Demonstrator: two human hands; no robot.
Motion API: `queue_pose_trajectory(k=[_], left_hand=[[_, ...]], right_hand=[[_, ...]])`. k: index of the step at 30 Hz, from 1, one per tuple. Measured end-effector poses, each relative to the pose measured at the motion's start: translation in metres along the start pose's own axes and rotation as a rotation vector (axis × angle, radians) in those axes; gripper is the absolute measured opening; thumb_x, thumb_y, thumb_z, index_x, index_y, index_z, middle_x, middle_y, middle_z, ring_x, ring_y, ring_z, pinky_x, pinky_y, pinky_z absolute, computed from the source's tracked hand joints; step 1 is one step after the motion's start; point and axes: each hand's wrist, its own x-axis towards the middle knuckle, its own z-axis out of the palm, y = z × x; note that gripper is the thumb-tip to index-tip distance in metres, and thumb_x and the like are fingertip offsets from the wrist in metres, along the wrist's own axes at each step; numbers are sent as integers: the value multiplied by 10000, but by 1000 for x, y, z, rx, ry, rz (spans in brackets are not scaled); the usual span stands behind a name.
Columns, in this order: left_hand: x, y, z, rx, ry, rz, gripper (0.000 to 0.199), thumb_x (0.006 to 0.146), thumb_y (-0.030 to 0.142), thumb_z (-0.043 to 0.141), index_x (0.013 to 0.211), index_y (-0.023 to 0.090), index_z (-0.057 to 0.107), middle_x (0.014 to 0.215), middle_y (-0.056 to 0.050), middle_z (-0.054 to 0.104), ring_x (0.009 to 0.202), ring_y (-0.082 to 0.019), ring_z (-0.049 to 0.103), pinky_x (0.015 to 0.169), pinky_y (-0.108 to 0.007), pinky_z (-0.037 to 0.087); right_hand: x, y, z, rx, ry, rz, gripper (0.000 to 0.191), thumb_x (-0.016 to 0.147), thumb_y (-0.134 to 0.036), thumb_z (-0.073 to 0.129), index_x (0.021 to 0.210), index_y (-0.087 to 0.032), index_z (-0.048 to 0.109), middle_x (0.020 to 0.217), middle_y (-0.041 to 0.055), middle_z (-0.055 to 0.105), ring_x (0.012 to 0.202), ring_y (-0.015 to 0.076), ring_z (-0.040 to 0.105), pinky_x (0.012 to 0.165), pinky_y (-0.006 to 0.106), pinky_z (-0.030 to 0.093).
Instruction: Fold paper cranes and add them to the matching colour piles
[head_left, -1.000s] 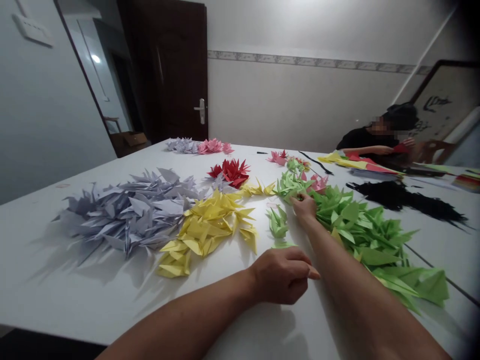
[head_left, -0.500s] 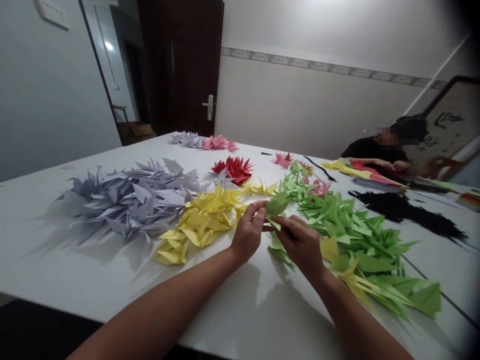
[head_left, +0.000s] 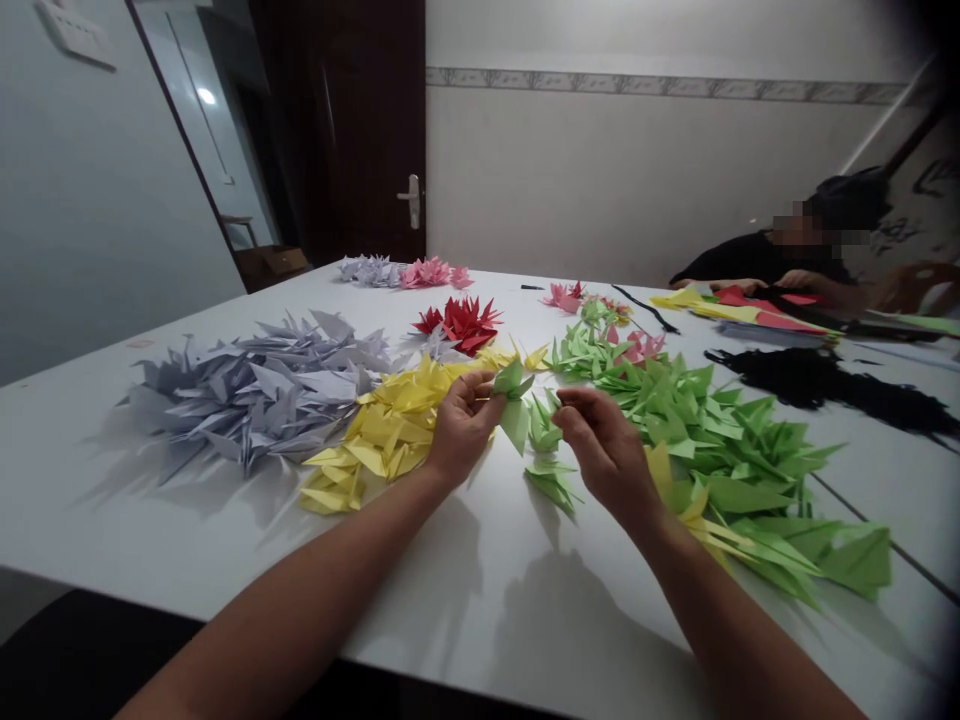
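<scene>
My left hand (head_left: pixel 466 425) pinches a green paper crane (head_left: pixel 514 405) between thumb and fingers above the table. To its right, my right hand (head_left: pixel 604 448) is closed in a pinch, apart from the crane; whatever its fingertips hold is too small to make out. Two loose green cranes (head_left: pixel 551 482) lie on the white table between and below the hands. A heap of yellow cranes (head_left: pixel 401 420) is beside my left hand. A long heap of green cranes (head_left: pixel 697 440), with a few yellow ones (head_left: pixel 709 530) at its near end, runs past my right hand.
A large pale-lilac crane heap (head_left: pixel 262 390) covers the left side. Red cranes (head_left: pixel 461 322) and pink cranes (head_left: pixel 427 272) sit farther back. Black cords (head_left: pixel 817 385) lie at right, near coloured paper sheets (head_left: pixel 757 310). Across the table, a person (head_left: pixel 795 240) works with both hands.
My hands have drawn apart. The green crane has gone left with my left hand, and my right hand has come off it. The view has shifted slightly.
</scene>
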Motion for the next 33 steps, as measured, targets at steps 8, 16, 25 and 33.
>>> queue_pose_trajectory(k=[8,16,25,33], left_hand=[[-8,-2,5,45,-106,34,392,644,260,744,973,163,555,810,-9,629,726,-105,611,661,-213,476],[-10,-2,6,71,-144,44,335,680,231,703,972,162,555,839,-21,631,750,-113,620,671,-214,486],[-11,-7,4,114,-166,32,352,677,190,700,996,167,552,856,-21,627,738,-107,626,664,-208,494],[-9,1,5,10,-133,-77,224,670,276,720,811,145,606,730,8,636,609,-85,591,577,-199,487]], right_hand=[[2,-4,5,-181,-48,-136,166,861,-292,518,922,-176,620,836,69,679,733,174,623,675,285,478],[2,-2,3,-241,-100,-143,168,873,-272,502,883,-177,641,779,57,675,694,165,609,646,267,453],[3,-2,1,-318,-143,-122,208,883,-269,472,849,-163,647,758,69,670,674,176,597,633,272,430],[4,-4,-1,-176,-74,-78,172,860,-281,517,889,-179,652,782,46,682,660,153,601,624,256,447]])
